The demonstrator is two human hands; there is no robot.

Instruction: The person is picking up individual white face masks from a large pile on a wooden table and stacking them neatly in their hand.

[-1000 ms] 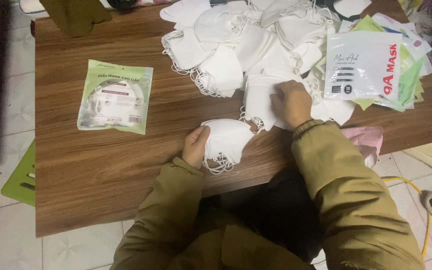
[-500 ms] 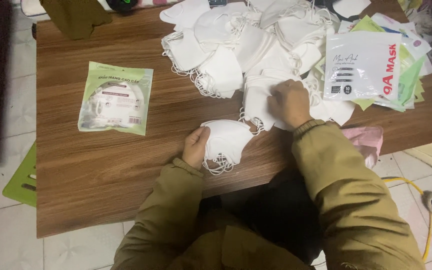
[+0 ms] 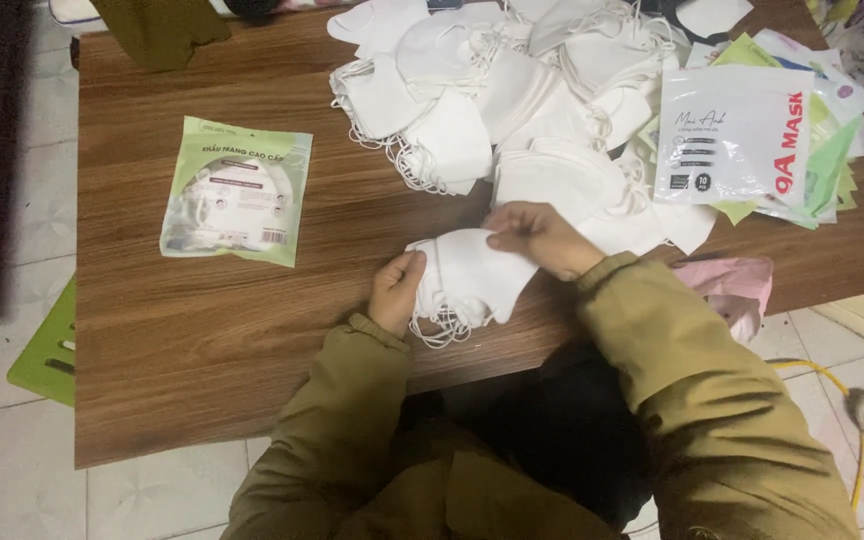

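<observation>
A small stack of white face masks (image 3: 474,278) lies near the front edge of the wooden table (image 3: 202,330). My left hand (image 3: 396,291) grips the stack's left end, with loose ear loops hanging below it. My right hand (image 3: 540,237) rests on the stack's upper right corner, fingers pinching the top mask. Both arms wear olive sleeves. Just beyond my right hand spreads a large heap of loose white masks (image 3: 512,100).
A green sealed mask packet (image 3: 237,190) lies flat at the table's left. A pile of white and green empty packets (image 3: 752,135) sits at the right. A pink bag (image 3: 732,285) hangs off the front edge. A yellow cord (image 3: 842,400) lies on the tiled floor.
My right hand has come back from the heap onto the stack that my left hand holds, bringing a mask with it. The left hand has stayed put.
</observation>
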